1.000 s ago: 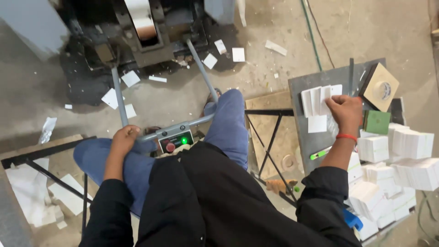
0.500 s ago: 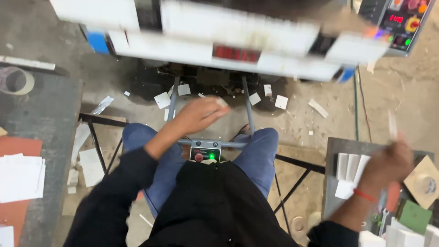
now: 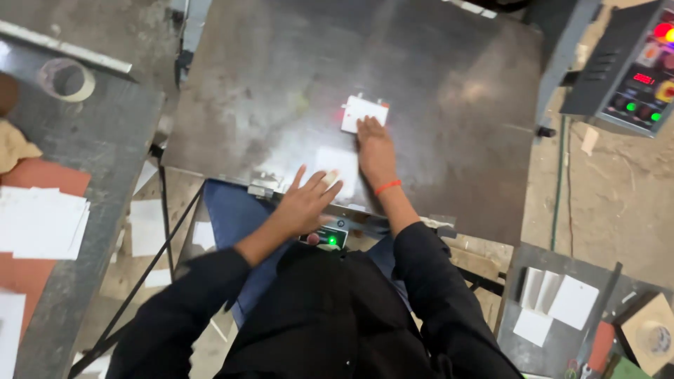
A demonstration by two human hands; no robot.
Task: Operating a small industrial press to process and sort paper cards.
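Note:
My right hand (image 3: 375, 145), with a red band at the wrist, lies flat on a small white card (image 3: 364, 112) on the dark metal machine plate (image 3: 295, 84), its fingertips on the card's near edge. My left hand (image 3: 306, 199) hovers with fingers spread at the plate's near edge. It holds nothing and sits close to a pale reflection of the card. Under it is a small control box (image 3: 330, 237) with a lit green light.
A control panel (image 3: 632, 67) with coloured lights stands at the upper right. White sheets (image 3: 42, 221) lie on the left table beside a tape roll (image 3: 67, 78). More white cards (image 3: 562, 302) rest on a side table at the lower right.
My view has swung from the floor and side table up onto the machine plate. My right hand has come from the card stack at the right to the plate with a card.

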